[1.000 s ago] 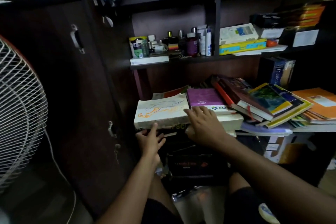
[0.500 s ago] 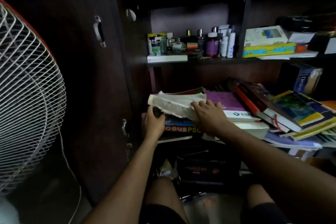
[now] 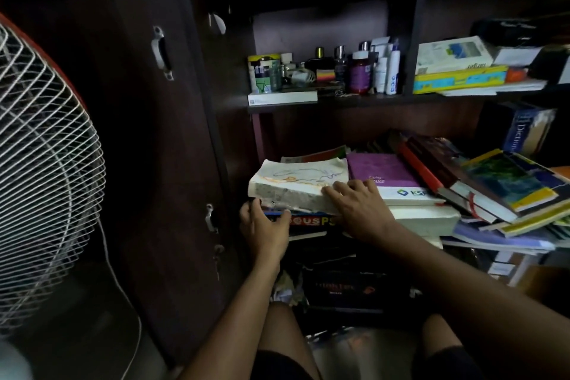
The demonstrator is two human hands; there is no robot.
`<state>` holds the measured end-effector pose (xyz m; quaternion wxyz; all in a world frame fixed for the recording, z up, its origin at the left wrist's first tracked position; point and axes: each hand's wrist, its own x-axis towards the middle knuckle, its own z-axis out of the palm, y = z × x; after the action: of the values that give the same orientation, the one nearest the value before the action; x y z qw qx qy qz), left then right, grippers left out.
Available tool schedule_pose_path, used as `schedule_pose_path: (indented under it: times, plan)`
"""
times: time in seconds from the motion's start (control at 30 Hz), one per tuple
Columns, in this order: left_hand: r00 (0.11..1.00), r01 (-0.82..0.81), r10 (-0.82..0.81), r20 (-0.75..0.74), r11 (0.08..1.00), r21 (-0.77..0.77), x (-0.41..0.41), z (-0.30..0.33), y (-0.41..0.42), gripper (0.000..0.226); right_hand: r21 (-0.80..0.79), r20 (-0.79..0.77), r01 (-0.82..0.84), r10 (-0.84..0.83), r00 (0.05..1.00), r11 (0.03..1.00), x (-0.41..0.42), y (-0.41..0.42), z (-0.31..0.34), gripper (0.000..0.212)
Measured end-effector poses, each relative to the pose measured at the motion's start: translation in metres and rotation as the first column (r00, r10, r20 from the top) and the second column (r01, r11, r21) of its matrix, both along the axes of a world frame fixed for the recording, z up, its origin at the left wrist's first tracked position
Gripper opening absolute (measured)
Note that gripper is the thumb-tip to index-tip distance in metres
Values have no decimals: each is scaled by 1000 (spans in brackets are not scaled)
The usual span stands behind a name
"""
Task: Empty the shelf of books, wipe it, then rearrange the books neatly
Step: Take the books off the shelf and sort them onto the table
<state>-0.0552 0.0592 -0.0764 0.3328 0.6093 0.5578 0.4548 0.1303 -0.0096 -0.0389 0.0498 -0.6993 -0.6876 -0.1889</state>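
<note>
A thick worn white book (image 3: 296, 185) with coloured scribbles on its cover lies on top of a pile at the left of the book shelf. My right hand (image 3: 357, 210) rests on its right front corner, fingers spread over the cover and edge. Under it lies a dark book (image 3: 311, 220) with red and yellow spine letters, and my left hand (image 3: 265, 228) grips that book's left end. A purple diary (image 3: 382, 174) lies beside the white book. More books (image 3: 499, 188) slant in a messy heap to the right.
A white-caged standing fan (image 3: 43, 170) fills the left side. A dark cupboard door (image 3: 148, 139) stands beside the shelf. Bottles and boxes (image 3: 357, 71) crowd the shelf above. A blue dictionary (image 3: 521, 133) stands at the back right. Dark books (image 3: 345, 284) lie below, near my knees.
The white book, tilted up half a second ago, now lies flatter on the pile. My left hand has moved from below it onto the dark book's left end. The view shifted left.
</note>
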Motion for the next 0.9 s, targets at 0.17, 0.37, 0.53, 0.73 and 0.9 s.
schedule_pose_path:
  times: [0.17,0.37,0.53,0.73,0.9]
  plan:
    - [913,29,-5,409,998,-52,17,16,-31,101,60,-139,-37,45,989,997,-8,-20,25,51]
    - [553,157,121,825,957,-245,40,56,-59,94,199,-66,-139,155,986,970,-49,-64,37,48]
    - [642,195,-74,763,978,-69,27,68,-77,86,279,-668,30,172,724,960,-28,-121,47,67]
    - [409,745,-516,753,665,50,52,116,-114,69,56,-961,114,84,-264,992,22,-206,83,59]
    - [336,927,-746,575,370,-62,145,92,-189,70,28,-719,326,245,-650,945,45,-296,53,39]
